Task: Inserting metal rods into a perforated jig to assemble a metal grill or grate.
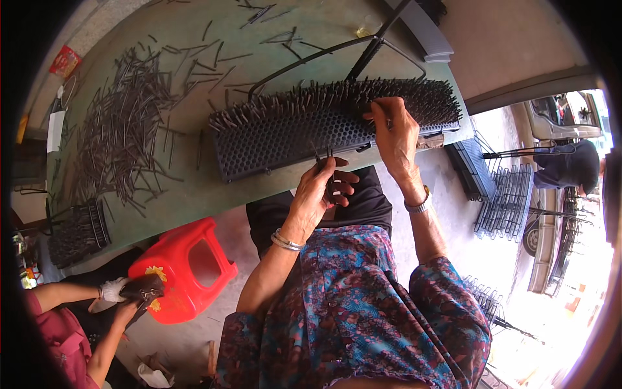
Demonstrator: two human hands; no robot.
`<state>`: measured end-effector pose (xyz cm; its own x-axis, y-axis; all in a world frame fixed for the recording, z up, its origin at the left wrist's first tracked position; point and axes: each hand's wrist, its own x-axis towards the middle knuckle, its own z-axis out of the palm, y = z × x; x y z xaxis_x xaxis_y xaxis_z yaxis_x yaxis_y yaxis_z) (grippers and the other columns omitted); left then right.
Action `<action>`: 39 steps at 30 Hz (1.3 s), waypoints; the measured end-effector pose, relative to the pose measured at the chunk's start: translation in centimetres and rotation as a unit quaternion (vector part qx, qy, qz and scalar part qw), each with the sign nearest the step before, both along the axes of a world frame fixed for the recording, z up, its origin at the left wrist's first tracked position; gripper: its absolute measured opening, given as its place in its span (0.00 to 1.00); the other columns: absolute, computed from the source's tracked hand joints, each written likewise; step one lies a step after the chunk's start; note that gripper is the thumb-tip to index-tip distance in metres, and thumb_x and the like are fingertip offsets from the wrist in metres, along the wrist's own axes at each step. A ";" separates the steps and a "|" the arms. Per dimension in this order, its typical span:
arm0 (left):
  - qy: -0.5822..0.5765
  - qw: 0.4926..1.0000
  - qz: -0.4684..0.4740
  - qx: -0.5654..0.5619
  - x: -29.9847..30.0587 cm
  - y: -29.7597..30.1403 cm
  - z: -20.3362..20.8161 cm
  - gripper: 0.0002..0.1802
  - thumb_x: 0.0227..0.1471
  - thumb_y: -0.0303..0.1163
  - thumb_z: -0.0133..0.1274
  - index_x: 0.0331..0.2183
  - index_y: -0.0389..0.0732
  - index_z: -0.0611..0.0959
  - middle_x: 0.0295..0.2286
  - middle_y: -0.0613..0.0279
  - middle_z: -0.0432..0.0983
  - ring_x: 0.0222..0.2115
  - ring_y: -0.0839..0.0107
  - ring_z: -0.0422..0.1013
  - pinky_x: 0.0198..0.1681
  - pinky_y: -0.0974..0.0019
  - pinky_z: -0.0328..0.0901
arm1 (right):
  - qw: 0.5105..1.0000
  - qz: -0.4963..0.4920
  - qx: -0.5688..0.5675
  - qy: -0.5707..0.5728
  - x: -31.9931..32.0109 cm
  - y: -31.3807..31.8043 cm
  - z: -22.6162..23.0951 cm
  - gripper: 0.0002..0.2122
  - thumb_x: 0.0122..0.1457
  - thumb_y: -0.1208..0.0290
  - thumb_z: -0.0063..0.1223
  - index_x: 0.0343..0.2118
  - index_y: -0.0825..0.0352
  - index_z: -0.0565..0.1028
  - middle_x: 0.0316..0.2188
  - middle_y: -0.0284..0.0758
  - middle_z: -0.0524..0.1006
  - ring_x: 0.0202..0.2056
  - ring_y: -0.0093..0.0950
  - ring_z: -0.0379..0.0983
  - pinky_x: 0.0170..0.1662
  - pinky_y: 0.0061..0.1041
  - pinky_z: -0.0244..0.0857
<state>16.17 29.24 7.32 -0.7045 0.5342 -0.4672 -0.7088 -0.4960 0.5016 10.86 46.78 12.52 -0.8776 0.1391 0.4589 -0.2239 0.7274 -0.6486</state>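
Note:
A long dark perforated panel [291,144] lies near the table's front edge. Thin dark strips [311,102] stand upright like bristles in its far rows of holes, while the near rows are bare. My right hand [396,133] is over the panel's right half, its fingers pinched at the edge of the standing strips; what they grip is hidden. Just in front of the panel, my left hand [317,191] is closed around several thin dark strips [317,155], whose ends poke up past the fingers.
Loose strips [123,123] are heaped on the green table [194,217]. A bent metal frame [311,57] rises behind the panel. Lower left, a co-worker's hands [129,298] hold a dark object by a red plastic stool [184,272]. Dark wire racks [505,201] stand at right.

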 end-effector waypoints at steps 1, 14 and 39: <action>0.012 1.000 -0.001 -0.002 0.0 0.0 -0.1 0.21 0.62 0.47 0.43 0.43 0.37 0.74 0.31 0.51 0.78 0.22 0.75 0.71 0.17 0.74 0.64 | 1.000 0.000 0.000 0.000 0.0 -0.1 -0.1 0.04 0.59 0.76 0.51 0.36 0.69 0.71 0.26 0.38 0.80 0.30 0.26 0.80 0.30 0.22 0.69; 0.014 1.000 0.010 -0.020 0.1 -0.1 0.0 0.20 0.62 0.41 0.45 0.43 0.33 0.77 0.29 0.60 0.76 0.20 0.83 0.59 0.19 0.79 0.54 | 0.999 -0.002 0.036 0.012 -0.5 -0.3 0.0 0.04 0.60 0.76 0.50 0.36 0.68 0.70 0.25 0.37 0.79 0.28 0.27 0.79 0.28 0.22 0.67; -0.002 1.000 0.018 0.004 0.4 0.2 -0.8 0.21 0.61 0.45 0.46 0.46 0.39 0.76 0.28 0.56 0.77 0.25 0.74 0.72 0.29 0.65 0.74 | 0.990 -0.022 0.142 0.003 -0.8 -1.4 -0.3 0.05 0.60 0.73 0.49 0.34 0.67 0.68 0.25 0.42 0.75 0.26 0.41 0.74 0.27 0.35 0.66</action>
<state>16.57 29.47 6.55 -0.7214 0.5127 -0.4655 -0.6924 -0.5257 0.4941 10.06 45.41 12.21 -0.8708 0.0410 0.4899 -0.1917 0.8893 -0.4152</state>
